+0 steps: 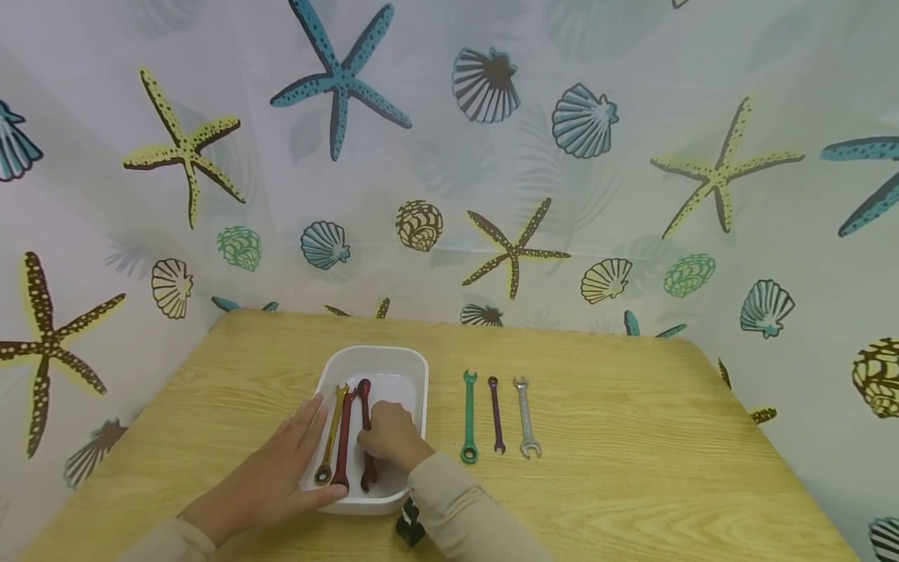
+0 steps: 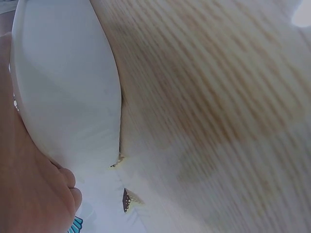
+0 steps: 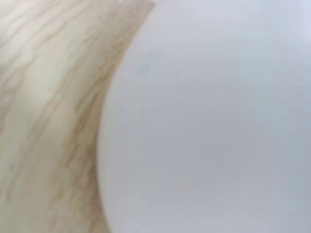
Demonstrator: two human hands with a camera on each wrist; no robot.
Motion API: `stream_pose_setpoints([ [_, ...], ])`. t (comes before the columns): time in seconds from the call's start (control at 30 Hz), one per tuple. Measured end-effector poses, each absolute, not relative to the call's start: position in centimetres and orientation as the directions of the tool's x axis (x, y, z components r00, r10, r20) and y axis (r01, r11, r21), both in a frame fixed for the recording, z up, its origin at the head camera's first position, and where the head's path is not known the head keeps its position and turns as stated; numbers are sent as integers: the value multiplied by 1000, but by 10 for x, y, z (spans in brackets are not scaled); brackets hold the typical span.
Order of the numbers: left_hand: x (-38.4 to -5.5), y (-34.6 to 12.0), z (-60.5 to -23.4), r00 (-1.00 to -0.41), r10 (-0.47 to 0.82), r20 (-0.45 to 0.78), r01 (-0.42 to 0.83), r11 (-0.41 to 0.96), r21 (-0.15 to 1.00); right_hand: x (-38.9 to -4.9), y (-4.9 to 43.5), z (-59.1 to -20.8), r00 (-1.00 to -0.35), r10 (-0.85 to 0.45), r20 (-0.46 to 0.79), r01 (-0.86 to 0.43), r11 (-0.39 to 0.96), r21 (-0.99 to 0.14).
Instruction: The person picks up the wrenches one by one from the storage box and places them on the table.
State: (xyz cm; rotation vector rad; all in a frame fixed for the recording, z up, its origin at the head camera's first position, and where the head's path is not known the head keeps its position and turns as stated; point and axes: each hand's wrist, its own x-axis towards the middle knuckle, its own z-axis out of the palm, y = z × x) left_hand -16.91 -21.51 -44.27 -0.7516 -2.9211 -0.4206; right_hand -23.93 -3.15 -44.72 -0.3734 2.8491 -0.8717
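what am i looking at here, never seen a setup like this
No machine here, just a person working bare-handed. The wide picture comes from a head camera looking down; the other two from wrist cameras, showing mostly white tray and wooden table. The left hand rests against the tray's edge. Inside lie a gold wrench, a red wrench and a dark red wrench, which the right hand seems to pinch. On the table, right of the tray, lie a green wrench, a purple wrench and a silver wrench.
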Motion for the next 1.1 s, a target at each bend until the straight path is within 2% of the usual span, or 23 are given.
stream_pose_setpoints([
  [0.33, -169, -215, -446, -882, 449, 143, 471, 844, 256, -238, -32, -446, -955, -266, -131, -136, 785, -605],
  [1.1, -169, -215, -445, -885, 439, 154, 466, 845, 263, -239, -30, -439, -943, -312, -114, -146, 698, -701],
])
